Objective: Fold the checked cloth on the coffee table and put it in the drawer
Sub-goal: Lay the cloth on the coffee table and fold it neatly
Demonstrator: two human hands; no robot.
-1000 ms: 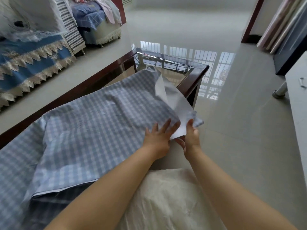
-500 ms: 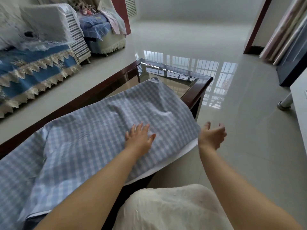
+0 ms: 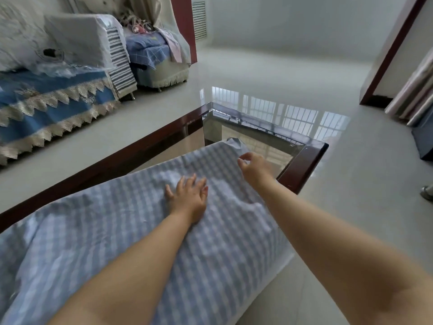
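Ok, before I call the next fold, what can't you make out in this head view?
- Checked cloth: its near and left parts are cut off by the picture's edges, and both forearms cover more of it.
- Right hand: motion blur hides whether its fingers pinch the cloth's far corner.
- Drawer: not in view.
- Coffee table: the cloth hides most of its top.
- Left hand: lies flat on the cloth.

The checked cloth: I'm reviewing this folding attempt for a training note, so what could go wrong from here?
1. The checked cloth hangs over the near edge of the coffee table; a tug could slide it onto the floor.
2. Only the left hand presses it flat, so pulling with the right hand near the far corner may bunch the wrinkles there.
3. The glass top looks slick, so folds may shift.
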